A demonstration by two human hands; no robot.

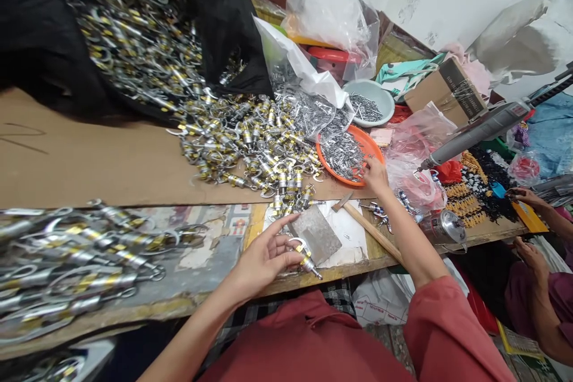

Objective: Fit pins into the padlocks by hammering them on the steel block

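Observation:
My left hand (pixel 264 256) pinches a silver and gold metal clasp (pixel 304 253) between thumb and fingers, just in front of a grey metal block (pixel 319 233) at the table's near edge. My right hand (pixel 375 174) reaches forward to the rim of an orange bowl (pixel 331 170) filled with small silver pins; its fingertips are bunched at the bowl's edge, and what they pinch is too small to name. A large heap of the same clasps (pixel 250 143) spills out of a black bag (pixel 224 18) onto brown cardboard (pixel 80 155).
A wooden-handled hammer (pixel 367 224) lies right of the block. More clasps (pixel 67 268) pile at the near left. A grey bowl (pixel 373 101) of pins, plastic bags and a box stand behind. Another person's hands (pixel 528 224) work with beads at the right.

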